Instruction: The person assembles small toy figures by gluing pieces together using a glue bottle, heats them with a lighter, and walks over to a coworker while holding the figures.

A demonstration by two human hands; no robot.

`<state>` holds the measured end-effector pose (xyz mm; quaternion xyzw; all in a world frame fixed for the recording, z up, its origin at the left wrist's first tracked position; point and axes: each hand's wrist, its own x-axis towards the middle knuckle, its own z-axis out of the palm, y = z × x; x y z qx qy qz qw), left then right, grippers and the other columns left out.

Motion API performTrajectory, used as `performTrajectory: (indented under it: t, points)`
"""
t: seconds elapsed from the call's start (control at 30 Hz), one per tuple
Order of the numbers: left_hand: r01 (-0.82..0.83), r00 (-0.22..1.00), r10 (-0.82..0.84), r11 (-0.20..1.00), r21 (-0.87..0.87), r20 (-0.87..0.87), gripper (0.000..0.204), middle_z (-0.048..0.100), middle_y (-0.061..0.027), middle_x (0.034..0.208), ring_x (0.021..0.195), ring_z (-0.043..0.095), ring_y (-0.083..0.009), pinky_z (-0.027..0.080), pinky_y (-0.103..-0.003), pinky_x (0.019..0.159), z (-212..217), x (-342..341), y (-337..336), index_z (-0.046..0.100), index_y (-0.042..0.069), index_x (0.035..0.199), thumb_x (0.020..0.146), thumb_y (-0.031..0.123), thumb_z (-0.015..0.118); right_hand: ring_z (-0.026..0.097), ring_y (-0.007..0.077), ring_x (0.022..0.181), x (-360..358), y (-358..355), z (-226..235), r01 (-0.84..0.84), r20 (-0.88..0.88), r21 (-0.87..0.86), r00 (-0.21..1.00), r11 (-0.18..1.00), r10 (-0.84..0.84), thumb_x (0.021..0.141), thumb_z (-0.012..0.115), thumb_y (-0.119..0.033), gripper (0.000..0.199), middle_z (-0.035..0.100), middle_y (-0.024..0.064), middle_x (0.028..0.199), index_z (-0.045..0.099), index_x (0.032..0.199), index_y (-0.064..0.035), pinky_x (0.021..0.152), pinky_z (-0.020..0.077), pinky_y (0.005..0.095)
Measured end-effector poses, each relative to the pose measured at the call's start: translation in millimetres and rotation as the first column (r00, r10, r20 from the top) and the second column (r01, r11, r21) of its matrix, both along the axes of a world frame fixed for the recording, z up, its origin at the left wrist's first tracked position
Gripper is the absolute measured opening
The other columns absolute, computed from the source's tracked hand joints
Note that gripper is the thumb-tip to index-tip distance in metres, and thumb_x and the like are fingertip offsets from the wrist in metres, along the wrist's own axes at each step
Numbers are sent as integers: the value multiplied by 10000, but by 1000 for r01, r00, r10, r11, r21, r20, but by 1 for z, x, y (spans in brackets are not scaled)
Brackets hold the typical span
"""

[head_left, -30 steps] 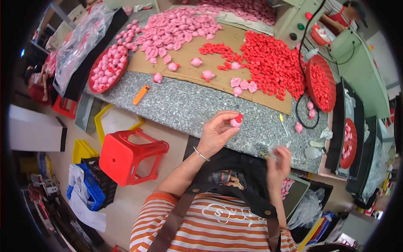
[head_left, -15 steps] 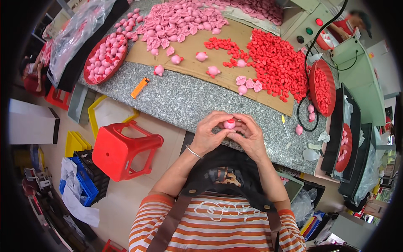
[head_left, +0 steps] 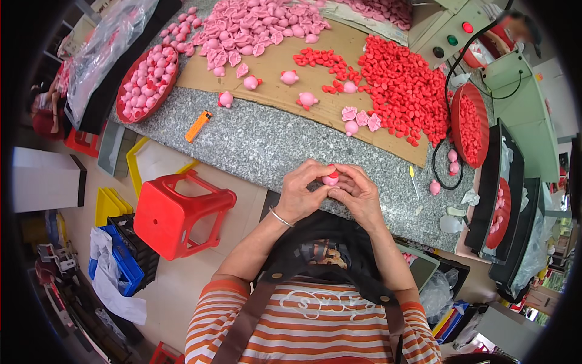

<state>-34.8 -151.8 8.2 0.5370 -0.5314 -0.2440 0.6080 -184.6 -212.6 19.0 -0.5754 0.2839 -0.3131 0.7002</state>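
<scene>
A small pink ball-shaped piece with a red part on top (head_left: 330, 180) is held between both hands, above the front edge of the grey speckled table (head_left: 242, 142). My left hand (head_left: 301, 189), with a bracelet on its wrist, pinches it from the left with thumb and fingers. From the right, the thumb and curled fingers of my right hand (head_left: 357, 195) close on the same piece. Ahead lie loose pink balls with red parts (head_left: 307, 99), pink open shells (head_left: 362, 117) and a heap of small red pieces (head_left: 403, 88) on a cardboard sheet (head_left: 267, 103).
A large pink pile (head_left: 257, 27) covers the table's far side. Red bowls of pink balls (head_left: 145, 85) and red pieces (head_left: 468, 124) stand left and right. An orange lighter (head_left: 198, 127), a yellow-tipped tool (head_left: 413, 181) and a black cable (head_left: 447, 91) lie around. A red stool (head_left: 182, 212) stands at left.
Both hands stay in nearly the same place, still gripping the pink piece, with only slight finger movement. The view of the table has shifted a little.
</scene>
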Motion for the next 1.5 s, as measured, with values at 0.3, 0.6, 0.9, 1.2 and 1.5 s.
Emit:
performTrajectory:
  t: [0.3, 0.6, 0.9, 1.2, 1.5]
  points:
    - [77, 995, -78, 997, -22, -64, 363, 623, -104, 928, 836, 628, -191, 530, -285, 736, -13, -7, -4, 636, 20, 1010, 672, -88, 715, 599, 169, 1016, -7, 4, 9, 80, -22, -149, 996, 986, -84, 763, 718, 22, 461, 525, 81, 1171, 582, 1202, -25, 873, 528, 282]
    - [133, 960, -127, 991, 5, -248, 370, 574, -106, 1017, 948, 605, -184, 537, -292, 799, -3, -12, 4, 610, -6, 1075, 727, -83, 710, 620, 176, 969, -9, 6, 13, 82, 7, -222, 997, 972, -83, 752, 719, 37, 458, 549, 100, 1134, 591, 1188, -14, 821, 546, 272]
    - [-145, 974, 132, 988, 56, 183, 398, 638, -131, 1006, 903, 631, -238, 514, -311, 785, 34, -32, 45, 627, 6, 1110, 720, -57, 668, 620, 168, 952, -13, 25, 4, -1, 43, -125, 999, 992, 6, 768, 698, 56, 383, 541, 97, 1124, 583, 1134, 38, 794, 529, 256]
    - [-183, 982, 178, 981, 70, 69, 392, 635, -130, 1037, 945, 632, -230, 517, -306, 819, 15, -4, 81, 614, 10, 1145, 763, -8, 697, 613, 156, 957, 18, 43, 3, -110, -1, -140, 994, 984, 111, 797, 664, 61, 315, 557, 107, 1106, 598, 1104, 47, 785, 526, 240]
    - [-294, 940, 312, 946, 136, -140, 367, 614, -106, 955, 852, 624, -197, 522, -293, 751, 30, 112, 100, 609, 9, 1114, 762, 4, 713, 620, 250, 810, 138, 23, 30, -242, -333, -592, 942, 769, 40, 780, 667, -6, 224, 598, 149, 980, 630, 1000, 9, 711, 502, 302]
